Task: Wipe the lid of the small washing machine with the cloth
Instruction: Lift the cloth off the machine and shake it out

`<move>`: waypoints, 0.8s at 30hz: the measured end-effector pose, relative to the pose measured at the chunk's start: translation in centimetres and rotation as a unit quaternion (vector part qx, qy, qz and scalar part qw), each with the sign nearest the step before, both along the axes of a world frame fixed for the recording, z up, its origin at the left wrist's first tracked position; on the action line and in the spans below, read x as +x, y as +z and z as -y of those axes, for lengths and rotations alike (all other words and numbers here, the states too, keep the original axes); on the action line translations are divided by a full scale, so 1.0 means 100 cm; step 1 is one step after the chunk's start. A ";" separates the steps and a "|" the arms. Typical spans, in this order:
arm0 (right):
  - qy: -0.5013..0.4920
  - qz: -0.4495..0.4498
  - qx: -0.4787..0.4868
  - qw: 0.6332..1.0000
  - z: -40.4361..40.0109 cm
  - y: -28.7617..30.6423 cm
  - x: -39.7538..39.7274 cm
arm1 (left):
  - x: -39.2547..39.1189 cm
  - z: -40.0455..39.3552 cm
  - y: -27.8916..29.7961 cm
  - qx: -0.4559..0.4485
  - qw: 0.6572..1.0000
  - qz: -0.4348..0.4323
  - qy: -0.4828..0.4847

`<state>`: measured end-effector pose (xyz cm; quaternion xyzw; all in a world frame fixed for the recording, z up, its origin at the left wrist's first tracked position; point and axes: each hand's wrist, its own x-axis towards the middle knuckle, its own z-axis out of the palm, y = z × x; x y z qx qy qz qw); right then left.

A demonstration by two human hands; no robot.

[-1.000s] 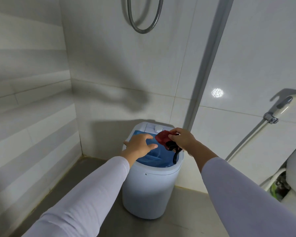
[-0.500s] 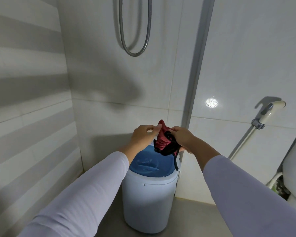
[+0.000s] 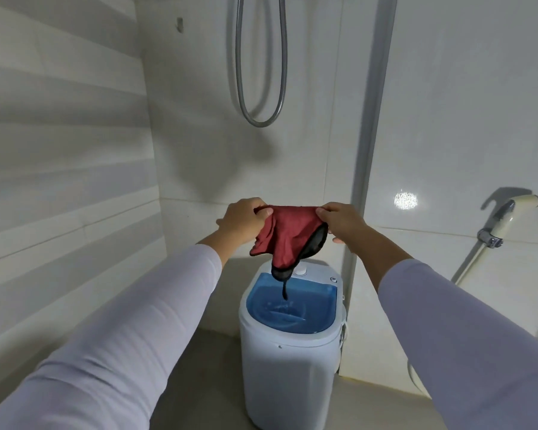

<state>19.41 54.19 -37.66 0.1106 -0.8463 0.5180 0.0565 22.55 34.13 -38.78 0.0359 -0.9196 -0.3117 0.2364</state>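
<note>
1. Head view: small washing machine (image 3: 291,361) stands on the floor in the corner against the tiled wall (image 3: 75,150), white body, upright.
2. Its lid (image 3: 292,307) is translucent blue, lying flat and shut on top; a white control panel with a round knob (image 3: 301,271) sits behind it.
3. Cloth (image 3: 289,235) is red with a black edge and underside, held up in the air above the machine, not touching the lid. A thin black strip hangs from its lowest point over the lid's rear part.
4. Left hand (image 3: 243,220): fingers curled closed, pinching the cloth's upper left corner.
5. Right hand (image 3: 342,223): fingers closed on the cloth's upper right corner; the top edge spans between the two hands.
6. Both arms extended, in pale long sleeves.
7. Shower hose (image 3: 260,72) loops down the wall above; a hand sprayer (image 3: 503,218) sits in its wall bracket at right.
</note>
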 end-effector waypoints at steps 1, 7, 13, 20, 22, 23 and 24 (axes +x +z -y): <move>0.004 -0.019 0.011 1.000 0.005 0.004 -0.003 | 0.000 0.002 0.006 -0.007 1.000 -0.003 0.006; 0.130 -0.034 0.015 0.991 0.049 0.018 -0.016 | -0.015 0.030 0.032 -0.052 0.998 -0.010 0.037; 0.194 -0.064 0.054 0.977 0.132 0.005 -0.069 | -0.052 0.095 0.045 -0.079 0.995 -0.023 0.049; 0.187 -0.135 0.100 0.968 0.234 0.066 -0.144 | -0.101 0.202 0.088 -0.041 0.995 -0.015 0.089; 0.192 -0.149 0.112 0.964 0.256 0.100 -0.154 | -0.108 0.224 0.114 -0.018 0.995 -0.015 0.098; 0.190 -0.153 0.115 0.963 0.266 0.118 -0.158 | -0.112 0.234 0.129 -0.008 0.995 -0.016 0.100; 0.186 -0.155 0.116 0.963 0.275 0.137 -0.162 | -0.115 0.244 0.145 0.002 0.995 -0.017 0.102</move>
